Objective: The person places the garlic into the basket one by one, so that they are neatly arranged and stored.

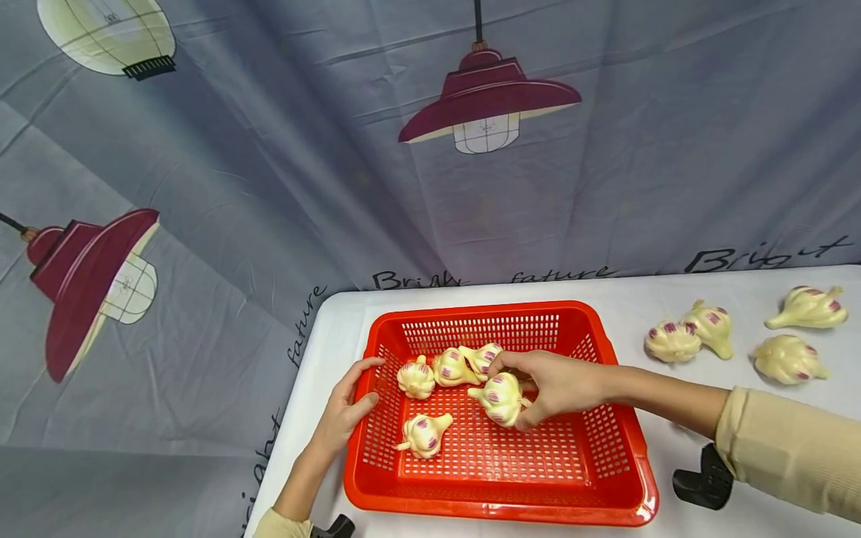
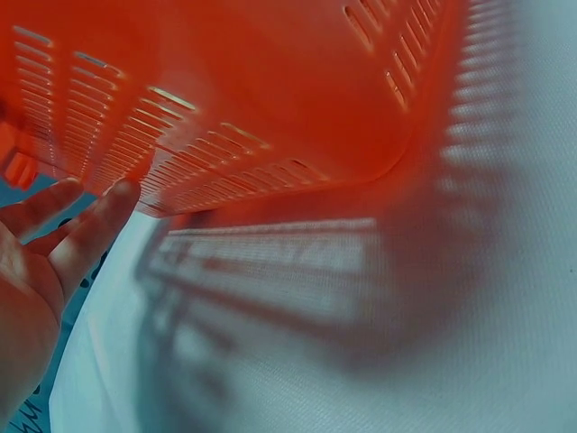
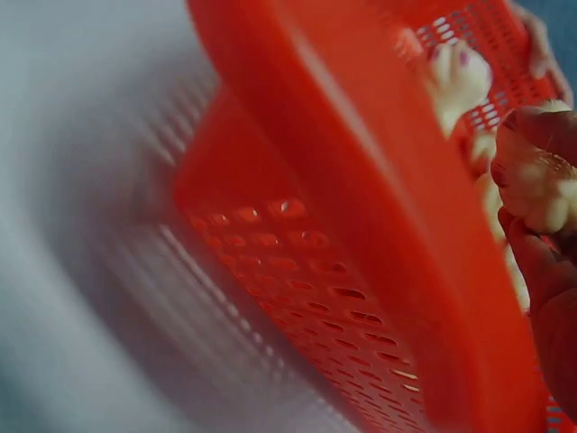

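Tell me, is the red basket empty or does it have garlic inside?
Not empty. The red basket holds five garlic bulbs; the right hand holds one bulb inside it.

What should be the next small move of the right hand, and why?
Probably open the fingers and let go: the right hand holds a garlic bulb low inside the red basket, the left hand steadies its rim, and four bulbs wait on the table.
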{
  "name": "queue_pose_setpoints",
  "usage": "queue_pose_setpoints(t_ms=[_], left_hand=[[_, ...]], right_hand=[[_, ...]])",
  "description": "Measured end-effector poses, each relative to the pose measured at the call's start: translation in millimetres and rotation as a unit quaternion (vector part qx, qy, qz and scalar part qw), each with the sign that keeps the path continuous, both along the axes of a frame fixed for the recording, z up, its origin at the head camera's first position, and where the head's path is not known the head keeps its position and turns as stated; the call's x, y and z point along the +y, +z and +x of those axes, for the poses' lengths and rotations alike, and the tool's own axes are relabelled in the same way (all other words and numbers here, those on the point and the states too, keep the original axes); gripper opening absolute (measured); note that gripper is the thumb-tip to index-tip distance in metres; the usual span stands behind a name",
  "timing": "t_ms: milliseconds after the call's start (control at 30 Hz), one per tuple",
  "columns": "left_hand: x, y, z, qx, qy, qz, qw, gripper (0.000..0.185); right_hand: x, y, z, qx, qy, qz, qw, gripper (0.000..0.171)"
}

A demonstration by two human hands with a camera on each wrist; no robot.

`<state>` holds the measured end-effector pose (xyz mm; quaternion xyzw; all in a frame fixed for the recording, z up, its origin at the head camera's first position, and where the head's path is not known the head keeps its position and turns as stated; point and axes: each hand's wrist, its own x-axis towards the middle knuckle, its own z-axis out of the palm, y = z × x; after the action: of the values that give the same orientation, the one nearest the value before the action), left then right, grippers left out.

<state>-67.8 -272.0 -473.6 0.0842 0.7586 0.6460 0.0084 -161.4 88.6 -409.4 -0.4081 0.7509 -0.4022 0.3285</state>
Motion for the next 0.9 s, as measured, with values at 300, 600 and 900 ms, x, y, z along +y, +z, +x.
queue_pose_setpoints(t_ms=[300,600,900], left_hand=[[0.2,1.9,0.6,-0.01,-0.004,-0.002,0.9999,0.051],[-2.2,2.6,0.3,-0.006,-0.003,-0.004,1.0,0.051],[-1.5,2.3,0.0,-0.002,-0.006,-0.007,1.0,0.051]], right_hand=[[-22.3,-10.3,-10.2,0.028,0.03,0.015,0.999,0.056],[-41.0,-4.9,-14.0,0.042,0.053,0.038,0.997,0.057],[-62.6,-18.6,-9.7,0.051,0.075,0.054,0.994,0.054]])
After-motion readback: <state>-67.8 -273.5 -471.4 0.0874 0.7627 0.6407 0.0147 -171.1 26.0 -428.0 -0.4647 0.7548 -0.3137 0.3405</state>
